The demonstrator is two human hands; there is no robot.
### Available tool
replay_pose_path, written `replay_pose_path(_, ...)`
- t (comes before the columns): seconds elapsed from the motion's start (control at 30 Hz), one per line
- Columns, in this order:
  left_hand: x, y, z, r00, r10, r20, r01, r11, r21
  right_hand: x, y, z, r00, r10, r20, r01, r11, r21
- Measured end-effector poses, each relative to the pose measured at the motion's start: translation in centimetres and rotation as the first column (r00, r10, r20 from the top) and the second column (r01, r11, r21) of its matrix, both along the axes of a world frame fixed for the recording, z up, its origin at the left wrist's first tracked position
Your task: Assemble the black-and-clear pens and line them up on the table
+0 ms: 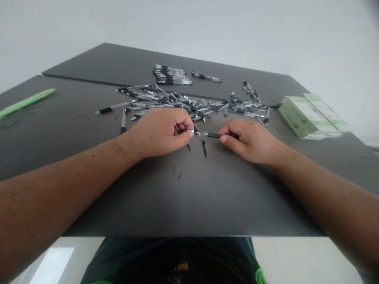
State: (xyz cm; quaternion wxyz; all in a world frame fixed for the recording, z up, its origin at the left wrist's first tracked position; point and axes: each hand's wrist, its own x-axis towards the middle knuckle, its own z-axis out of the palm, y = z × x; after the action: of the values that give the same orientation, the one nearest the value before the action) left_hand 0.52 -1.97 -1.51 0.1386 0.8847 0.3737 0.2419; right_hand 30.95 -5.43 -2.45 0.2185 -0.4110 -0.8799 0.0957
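Note:
My left hand and my right hand meet over the dark table, both pinched on the same pen. The left fingers grip its clear front end and metal tip, the right fingers grip the black rear part. Just below the hands, two small black pen parts lie loose on the table. Directly behind the hands spreads a loose heap of pens with clear barrels and black grips.
A neat stack of pens lies at the back, with a single pen to its right. Green-and-white boxes sit at the right edge. A green pen lies far left. A small black mark shows near the front.

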Motion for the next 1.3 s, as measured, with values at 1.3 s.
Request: replay_pose_path(1.3,-4.8,4.6,2.0,0.747,0.095,-0.658,-0.035,0.994,0.105,0.7,0.3,-0.2,0.999,-0.02,0.041,0.021,1.0,-0.021)
